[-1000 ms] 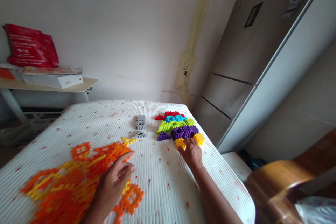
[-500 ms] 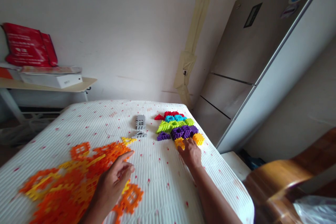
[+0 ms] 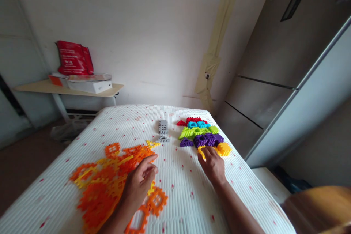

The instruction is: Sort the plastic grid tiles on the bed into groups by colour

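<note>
My left hand [image 3: 141, 179] hovers at the right side of a loose heap of orange interlocking plastic pieces [image 3: 98, 197], with some yellow ones mixed in. Its fingers are partly curled and apart, and nothing shows between them. On the right, my right hand [image 3: 212, 164] has its fingers bent over yellow interlocking pieces [image 3: 201, 151], which it partly hides. Another yellow stack [image 3: 224, 149] stands just beyond its knuckles. Behind these lie rows of purple [image 3: 208, 139], lime green [image 3: 196, 131], light blue [image 3: 194, 124] and red pieces [image 3: 193, 119].
Grey pieces [image 3: 163, 127] lie between the heap and the coloured rows. A white quilted cover with red dots [image 3: 175, 204] spreads under everything. To the right stands a fridge [image 3: 263, 80]; a side table [image 3: 35, 87] at the left carries a red bag [image 3: 72, 58].
The view has swung left, so everything appears further right. Both hands keep nearly the same places, the left by the orange heap and the right at the yellow pieces.
</note>
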Available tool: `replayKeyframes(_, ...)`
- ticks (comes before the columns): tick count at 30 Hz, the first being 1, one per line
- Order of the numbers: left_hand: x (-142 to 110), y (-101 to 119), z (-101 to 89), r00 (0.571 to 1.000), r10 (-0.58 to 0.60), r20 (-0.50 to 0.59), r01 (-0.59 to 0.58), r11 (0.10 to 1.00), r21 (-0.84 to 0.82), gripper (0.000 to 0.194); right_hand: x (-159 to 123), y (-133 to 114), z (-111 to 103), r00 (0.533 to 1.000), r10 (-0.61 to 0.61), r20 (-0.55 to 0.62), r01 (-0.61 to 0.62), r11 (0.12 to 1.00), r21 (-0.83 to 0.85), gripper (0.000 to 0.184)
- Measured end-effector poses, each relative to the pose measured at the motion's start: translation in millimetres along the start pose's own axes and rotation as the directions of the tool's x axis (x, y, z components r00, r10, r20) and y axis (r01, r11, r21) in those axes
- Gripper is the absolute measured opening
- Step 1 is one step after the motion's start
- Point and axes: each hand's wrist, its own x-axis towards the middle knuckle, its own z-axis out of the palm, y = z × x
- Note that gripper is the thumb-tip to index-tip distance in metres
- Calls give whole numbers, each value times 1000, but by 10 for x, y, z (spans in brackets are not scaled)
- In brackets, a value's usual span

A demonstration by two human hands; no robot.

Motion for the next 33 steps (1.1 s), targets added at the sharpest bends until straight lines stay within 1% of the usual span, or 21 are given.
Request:
replayKeyframes(2,19,82,-125,995,16,-96,-15,1000,10,34,-30,-67,28,989,-146,-7,146,985,93,20)
replayKeyframes(4,47,169,-341,971,50,-232,-36,997,63,32,-64,-132,65,966,-256,23,249,954,167,22)
replayKeyframes(6,76,241,-616,935,88,-342,-27,983,179,31,-95,-181,105,946,-317,72,295,931,215,23)
replayKeyframes(7,89,264,-758,922,106,-372,-7,966,258,30,-107,-196,126,938,-333,97,304,924,231,24)
replayKeyframes(8,102,278,-889,918,117,-380,24,938,347,28,-117,-207,146,932,-342,120,306,921,242,24)
replayKeyframes(9,116,281,-1001,923,120,-367,58,897,438,26,-124,-212,164,929,-344,139,303,919,250,25)
replayKeyframes(11,148,258,-1141,952,100,-288,100,790,604,22,-135,-215,189,924,-344,168,293,918,266,26)
replayKeyframes(13,184,206,-1157,982,67,-179,88,671,736,21,-142,-213,198,921,-340,190,281,918,280,26)
replayKeyframes(15,219,147,-1074,995,46,-88,50,536,843,23,-145,-212,192,919,-337,206,272,917,291,26)
replayKeyframes(17,246,100,-953,998,41,-44,23,417,909,25,-143,-214,183,917,-332,222,263,920,292,26)
replayKeyframes(18,256,85,-897,998,44,-37,17,379,925,25,-140,-215,180,916,-327,231,257,922,290,26)
replayKeyframes(20,270,68,-820,998,57,-39,18,333,943,25,-135,-218,179,918,-312,246,240,929,282,25)
replayKeyframes(23,276,56,-803,993,104,-50,20,278,960,25,-135,-221,181,917,-296,266,221,935,278,24)
replayKeyframes(25,271,54,-836,988,149,-47,2,288,958,26,-137,-223,178,916,-293,275,216,937,275,23)
replayKeyframes(26,266,59,-855,983,177,-50,-9,318,948,26,-138,-225,174,915,-291,278,215,938,273,23)
replayKeyframes(28,253,92,-884,969,233,-87,-16,409,912,28,-137,-229,167,915,-288,283,212,939,271,23)
replayKeyframes(30,240,158,-885,955,250,-162,-1,546,838,27,-131,-234,163,915,-284,286,208,941,269,23)
replayKeyframes(31,235,200,-873,950,235,-204,11,631,776,26,-128,-236,163,916,-281,287,205,941,268,23)
replayKeyframes(33,227,289,-826,949,166,-268,24,809,587,25,-124,-239,165,917,-278,288,202,943,266,22)
